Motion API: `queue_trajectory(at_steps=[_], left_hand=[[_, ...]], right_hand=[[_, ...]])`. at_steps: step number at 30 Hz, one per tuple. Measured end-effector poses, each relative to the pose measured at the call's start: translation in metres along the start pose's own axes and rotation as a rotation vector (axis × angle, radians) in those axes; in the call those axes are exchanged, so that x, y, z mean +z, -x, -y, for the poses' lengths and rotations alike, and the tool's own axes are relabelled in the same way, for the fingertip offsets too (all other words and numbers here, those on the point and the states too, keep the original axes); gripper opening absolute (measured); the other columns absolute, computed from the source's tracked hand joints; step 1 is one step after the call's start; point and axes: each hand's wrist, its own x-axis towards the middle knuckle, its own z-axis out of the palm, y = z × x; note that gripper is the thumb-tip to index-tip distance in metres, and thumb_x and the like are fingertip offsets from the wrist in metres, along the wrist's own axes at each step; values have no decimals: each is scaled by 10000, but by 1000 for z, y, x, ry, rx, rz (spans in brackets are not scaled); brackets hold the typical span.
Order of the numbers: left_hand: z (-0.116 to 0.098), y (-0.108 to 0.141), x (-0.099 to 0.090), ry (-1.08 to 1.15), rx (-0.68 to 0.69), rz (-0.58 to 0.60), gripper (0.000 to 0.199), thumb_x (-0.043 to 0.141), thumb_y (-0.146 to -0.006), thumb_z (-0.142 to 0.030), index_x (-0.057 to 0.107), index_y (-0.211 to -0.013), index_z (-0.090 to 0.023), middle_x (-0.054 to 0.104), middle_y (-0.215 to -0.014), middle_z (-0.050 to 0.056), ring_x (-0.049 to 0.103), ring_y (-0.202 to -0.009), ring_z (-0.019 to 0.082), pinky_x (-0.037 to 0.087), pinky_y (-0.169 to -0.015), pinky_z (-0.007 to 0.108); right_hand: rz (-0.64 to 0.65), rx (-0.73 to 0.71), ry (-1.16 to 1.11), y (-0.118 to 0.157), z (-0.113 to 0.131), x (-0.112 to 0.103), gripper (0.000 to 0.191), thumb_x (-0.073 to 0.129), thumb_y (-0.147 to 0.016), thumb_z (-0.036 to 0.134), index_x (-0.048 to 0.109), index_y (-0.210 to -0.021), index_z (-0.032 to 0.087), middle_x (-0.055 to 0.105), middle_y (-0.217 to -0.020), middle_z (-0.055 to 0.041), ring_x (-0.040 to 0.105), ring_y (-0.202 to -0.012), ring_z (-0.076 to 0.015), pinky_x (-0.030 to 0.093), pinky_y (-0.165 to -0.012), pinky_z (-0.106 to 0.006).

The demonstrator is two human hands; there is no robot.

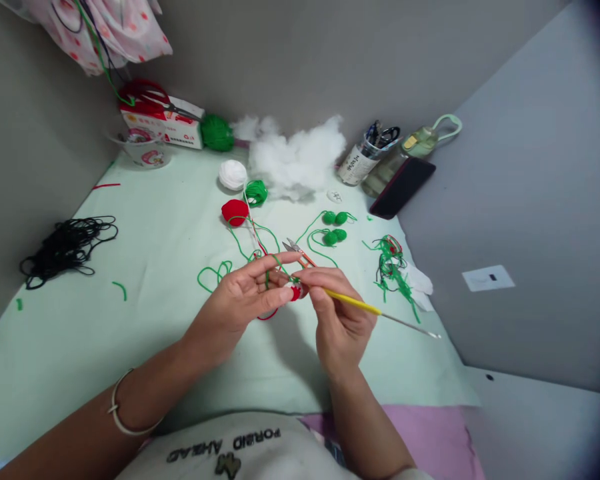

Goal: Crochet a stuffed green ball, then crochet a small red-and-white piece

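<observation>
My left hand [253, 287] pinches a small red and white crocheted piece [295, 291] between thumb and fingers, with green yarn running over its fingers. In my right hand [343, 313] is a crochet hook [353, 301] with a yellow handle; its bare metal end points right, and the working tip by the piece is hidden by my fingers. Just beyond the hands lie thread snips [300, 252] with orange handles. A red yarn ball [235, 213], a white yarn ball [233, 175] and a green yarn ball [256, 193] sit farther back, their strands leading toward my hands.
White stuffing [297, 157] is heaped against the back wall. Green crocheted balls [335, 218] and yarn scraps [395, 270] lie to the right. A phone [403, 188] leans on a bottle [420, 140] beside a pen cup [363, 160]. Black cord [67, 250] lies left, near a plastic tub [147, 152].
</observation>
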Motion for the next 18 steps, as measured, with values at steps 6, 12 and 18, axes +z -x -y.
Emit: queue_trajectory(at_steps=[6,12,18], left_hand=[[6,-3,4,181,-47,-8,385,796,-842,-239,757,-1223,-284,681,-895,2,587,-818,109,489,-824,231],[-1,-8,-6,243,-115,5,284,787,-836,-213,804,-1119,-205,685,-980,43,546,-743,89,486,-708,214],[-2,-4,-4,42,-70,36,374,816,-826,-266,764,-1196,-288,667,-894,4,565,-777,108,453,-707,223]], right_hand=[[81,-267,289,7,-5,-1,396,637,-929,88,734,-1228,329,736,-1114,-76,715,-1000,-230,617,-787,-404],[-72,100,-174,-5,-4,-8,212,595,-992,187,783,-1012,282,725,-856,-21,636,-694,-151,549,-636,-325],[13,200,-232,-4,-9,-4,126,673,-955,282,797,-963,261,764,-922,-44,686,-883,-191,568,-753,-344]])
